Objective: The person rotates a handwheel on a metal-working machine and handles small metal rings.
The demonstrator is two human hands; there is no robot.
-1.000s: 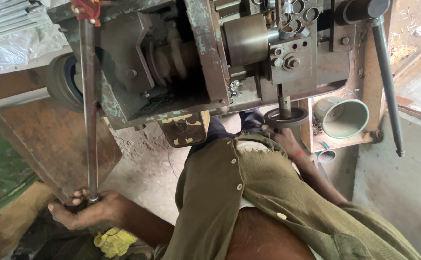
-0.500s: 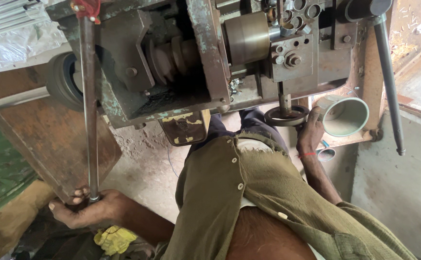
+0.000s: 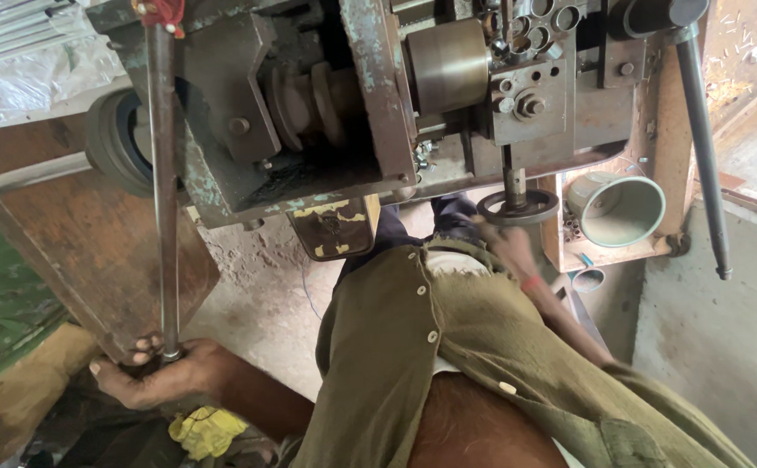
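While left hand [image 3: 157,374] grips the rod [image 3: 163,191], right hand [image 3: 504,247] touches the handwheel [image 3: 517,208].

Long steel lever rod [image 3: 163,191] stands upright; small round black handwheel [image 3: 518,208] lies flat below the machine

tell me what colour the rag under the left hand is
Yellow. The rag lies just below the left hand, seen in the head view.

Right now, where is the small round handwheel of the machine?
In the head view the handwheel sits right of centre under the machine's grey block, beside the pale metal cup, with the right hand at its lower edge.
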